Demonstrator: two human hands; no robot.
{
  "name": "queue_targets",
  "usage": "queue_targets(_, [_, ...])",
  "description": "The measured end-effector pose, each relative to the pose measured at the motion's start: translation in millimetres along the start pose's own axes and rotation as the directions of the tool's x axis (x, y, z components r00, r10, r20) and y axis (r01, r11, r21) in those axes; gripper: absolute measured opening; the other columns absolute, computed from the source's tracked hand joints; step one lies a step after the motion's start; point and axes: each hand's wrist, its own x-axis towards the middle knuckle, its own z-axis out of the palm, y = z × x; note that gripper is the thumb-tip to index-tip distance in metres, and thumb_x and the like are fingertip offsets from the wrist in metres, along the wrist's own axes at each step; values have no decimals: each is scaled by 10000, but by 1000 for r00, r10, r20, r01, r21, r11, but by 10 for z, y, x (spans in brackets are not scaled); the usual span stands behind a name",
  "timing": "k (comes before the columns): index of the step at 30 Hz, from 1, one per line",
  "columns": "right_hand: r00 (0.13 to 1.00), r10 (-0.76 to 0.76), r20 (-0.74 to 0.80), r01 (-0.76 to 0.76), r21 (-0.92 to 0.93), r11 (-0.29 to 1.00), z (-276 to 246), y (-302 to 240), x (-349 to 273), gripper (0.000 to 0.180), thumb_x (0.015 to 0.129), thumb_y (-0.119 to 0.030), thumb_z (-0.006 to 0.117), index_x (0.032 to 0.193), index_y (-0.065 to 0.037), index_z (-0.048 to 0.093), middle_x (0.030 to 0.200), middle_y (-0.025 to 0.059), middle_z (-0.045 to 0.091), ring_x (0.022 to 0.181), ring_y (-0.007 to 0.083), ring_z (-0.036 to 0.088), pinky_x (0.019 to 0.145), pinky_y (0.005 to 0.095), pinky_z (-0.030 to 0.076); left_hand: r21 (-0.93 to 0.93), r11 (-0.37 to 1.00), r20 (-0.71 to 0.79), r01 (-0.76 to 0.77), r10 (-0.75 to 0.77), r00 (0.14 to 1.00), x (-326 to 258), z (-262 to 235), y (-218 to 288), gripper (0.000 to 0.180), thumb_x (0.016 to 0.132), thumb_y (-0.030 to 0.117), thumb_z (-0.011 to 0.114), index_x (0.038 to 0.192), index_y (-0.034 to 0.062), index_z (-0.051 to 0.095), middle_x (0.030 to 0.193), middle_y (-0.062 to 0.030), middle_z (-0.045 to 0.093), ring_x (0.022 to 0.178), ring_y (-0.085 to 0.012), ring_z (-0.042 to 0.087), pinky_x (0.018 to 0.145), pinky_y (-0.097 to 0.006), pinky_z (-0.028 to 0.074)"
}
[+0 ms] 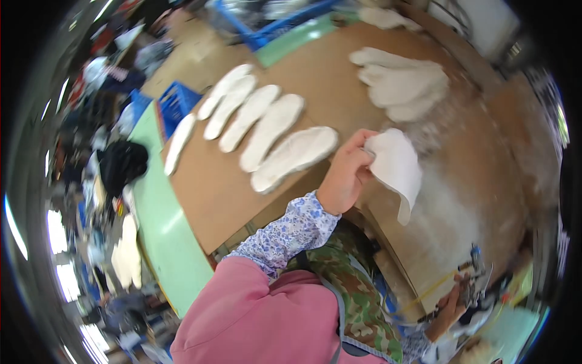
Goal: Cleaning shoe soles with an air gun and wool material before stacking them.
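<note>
My left hand (347, 173) pinches one end of a white insole (397, 167) and holds it up above the brown board. The insole hangs with its free end curling down. Lower right, my right hand (450, 308) is wrapped round a metal spray gun (471, 285), partly blurred, with a yellow hose (433, 290) beside it. Left of my left hand, several white insoles lie in a slanting row; the closest insole (295, 159) is next to my wrist. Beyond the held one, a fanned pile of white insoles (403, 85) rests on the board.
The brown board (212, 200) lies over a green tabletop (160, 218). A blue crate (254, 37) stands at the far edge, and another blue crate (179, 103) at the left. Whitish residue (448, 206) covers the board at right. Cluttered goods fill the left background.
</note>
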Motion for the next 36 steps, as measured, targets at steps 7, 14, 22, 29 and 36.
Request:
queue_targets(7, [967, 41, 250, -45, 12, 999, 258, -260, -135, 445, 944, -98, 510, 1370, -9, 421, 1130, 34, 582, 460, 8, 276, 407, 192, 229, 11, 890, -370, -456, 428, 825, -903, -1013, 1245, 458, 875, 164, 421, 1319, 53, 412, 1291, -111, 519, 1162, -256, 532, 985, -433, 436])
queue_targets(14, [964, -6, 266, 13, -27, 1000, 987, -247, -213, 325, 953, -165, 528, 1236, -5, 538, 909, 6, 602, 429, 2, 295, 386, 195, 245, 166, 709, -515, -685, 655, 553, -1454, -2579, 2398, 452, 865, 129, 412, 1305, 28, 422, 1290, -157, 514, 1187, -308, 504, 1008, -519, 415])
queue_targets(22, [930, 13, 367, 53, -169, 984, 1629, -537, -573, 299, 941, -195, 557, 1162, 3, 596, 683, -37, 529, 431, -2, 275, 387, 187, 231, 20, 650, -862, -759, 395, 316, -2442, -4691, 2173, 499, 796, 89, 401, 1268, -72, 419, 1262, -229, 506, 1178, -390, 483, 1032, -584, 380])
queue_targets(29, [932, 3, 363, 95, -251, 963, 1982, -747, -807, 304, 935, -185, 561, 1161, 14, 606, 763, -20, 600, 438, -5, 282, 389, 186, 234, 130, 990, -989, -57, 133, 58, -3277, -5301, 1480, 431, 825, 141, 424, 1243, 60, 488, 1065, -116, 574, 900, -276, 582, 805, -476, 539])
queue_targets(36, [943, -68, 327, 161, -269, 950, 1561, -294, -501, 266, 917, -111, 549, 1145, 22, 589, 974, 52, 646, 758, 106, 577, 677, 270, 469, 222, -36, -849, 974, 485, 212, -3023, -5508, 1340, 391, 943, 385, 428, 1110, 85, 616, 1378, -274, 395, 931, -444, 618, 836, -511, 499])
